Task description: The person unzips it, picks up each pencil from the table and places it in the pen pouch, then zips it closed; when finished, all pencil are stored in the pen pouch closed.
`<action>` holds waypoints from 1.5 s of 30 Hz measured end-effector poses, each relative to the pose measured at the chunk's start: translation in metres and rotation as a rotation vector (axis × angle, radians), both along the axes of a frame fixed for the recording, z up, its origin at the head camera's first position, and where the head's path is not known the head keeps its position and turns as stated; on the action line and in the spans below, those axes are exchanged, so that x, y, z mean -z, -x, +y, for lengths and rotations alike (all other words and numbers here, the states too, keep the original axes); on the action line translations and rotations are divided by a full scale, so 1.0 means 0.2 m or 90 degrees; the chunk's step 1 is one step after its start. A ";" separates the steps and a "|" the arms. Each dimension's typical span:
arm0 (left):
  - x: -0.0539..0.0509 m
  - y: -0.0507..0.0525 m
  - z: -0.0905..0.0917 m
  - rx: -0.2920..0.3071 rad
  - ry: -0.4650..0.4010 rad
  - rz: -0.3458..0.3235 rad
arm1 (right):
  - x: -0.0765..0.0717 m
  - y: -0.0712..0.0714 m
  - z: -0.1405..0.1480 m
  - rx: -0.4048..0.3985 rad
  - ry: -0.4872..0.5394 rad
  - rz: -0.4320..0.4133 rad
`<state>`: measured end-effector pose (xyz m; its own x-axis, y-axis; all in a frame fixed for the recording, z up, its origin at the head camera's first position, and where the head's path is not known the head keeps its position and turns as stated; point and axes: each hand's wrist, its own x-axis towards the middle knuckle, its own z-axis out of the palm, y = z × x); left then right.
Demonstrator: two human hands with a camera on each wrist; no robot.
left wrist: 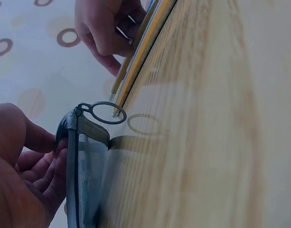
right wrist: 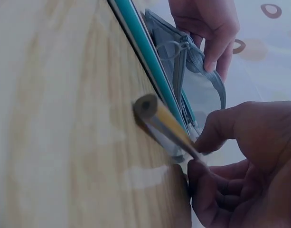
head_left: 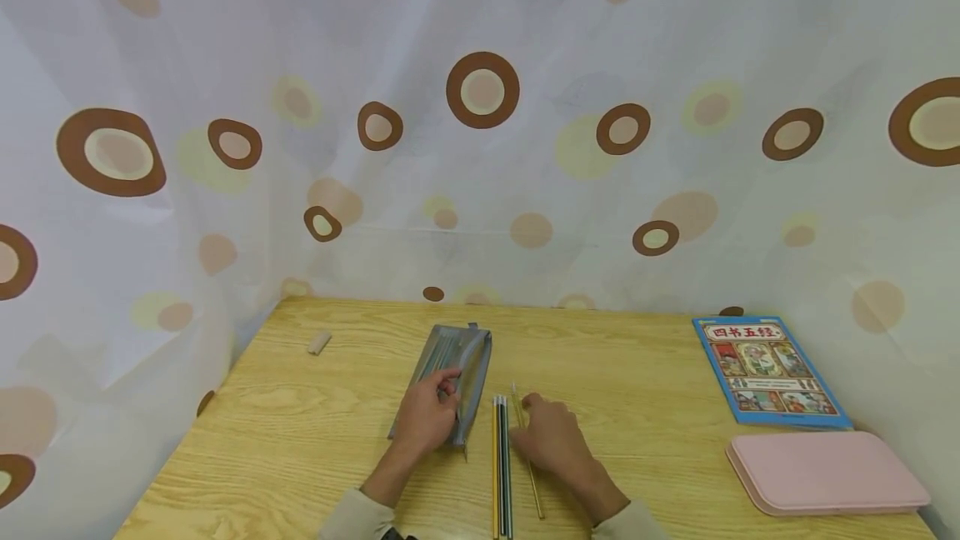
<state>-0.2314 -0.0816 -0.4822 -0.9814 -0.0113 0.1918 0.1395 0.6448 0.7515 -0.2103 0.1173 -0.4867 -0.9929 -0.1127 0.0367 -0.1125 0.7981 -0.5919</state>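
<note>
A grey mesh pencil case (head_left: 474, 394) lies on the table, its zip side parted and several pencils showing inside. My left hand (head_left: 429, 417) lies over the case and holds the edge of its opening, with fingers tucked behind the fabric in the left wrist view. A gold-yellow pencil (right wrist: 166, 118) is pinched between the thumb and forefinger of my right hand (head_left: 553, 438), close above the table. Between the hands, several pencils (head_left: 502, 473), yellow, dark and teal, lie side by side. The zip's ring pull (left wrist: 107, 113) hangs at the near end of the case.
A beige eraser-like block (head_left: 319, 343) lies at the back left of the wooden table (head_left: 615, 357). On the right are a blue-edged book (head_left: 772, 371) and a pink case (head_left: 828, 471). A patterned curtain (head_left: 555, 190) stands behind the table.
</note>
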 end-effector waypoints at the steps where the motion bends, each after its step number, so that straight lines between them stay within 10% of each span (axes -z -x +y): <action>1: 0.00 0.00 0.00 0.000 0.001 0.001 | 0.00 0.01 0.00 0.001 0.006 0.001; 45: 0.01 0.01 -0.01 0.020 -0.016 -0.016 | -0.05 0.35 -0.15 -0.070 0.323 -0.167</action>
